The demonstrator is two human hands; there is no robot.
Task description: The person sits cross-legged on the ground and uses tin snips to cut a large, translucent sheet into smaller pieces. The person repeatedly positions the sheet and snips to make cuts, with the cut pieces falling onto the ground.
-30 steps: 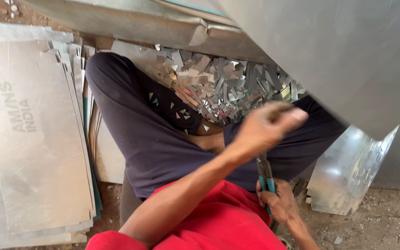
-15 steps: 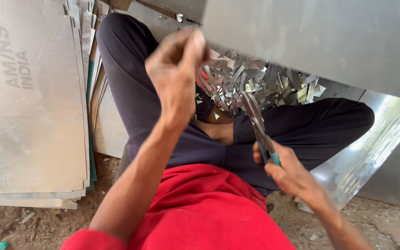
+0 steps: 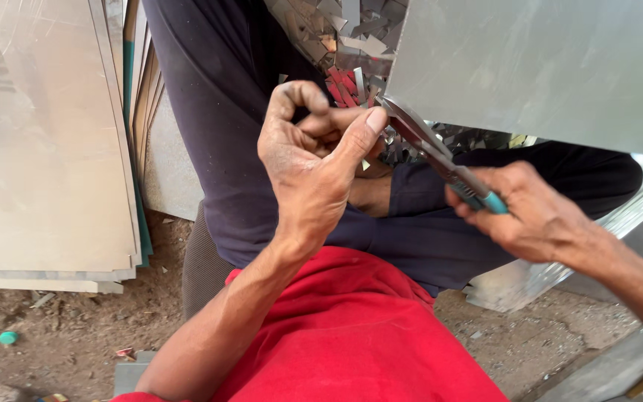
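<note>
Beside the curled, empty left hand (image 3: 314, 160), right hand (image 3: 533, 212) fingers grip snips (image 3: 440, 160) (biting metal sheet (image 3: 537, 67)).

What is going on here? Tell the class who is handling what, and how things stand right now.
A person sits cross-legged on the ground, seen from their own head. The right hand grips teal-handled metal snips, whose blades meet the lower corner of a large grey metal sheet. The left hand is raised beside the blades, thumb near that corner. Small metal offcuts lie heaped between the legs. A stack of flat metal sheets lies on the dirt at the person's left.
</note>
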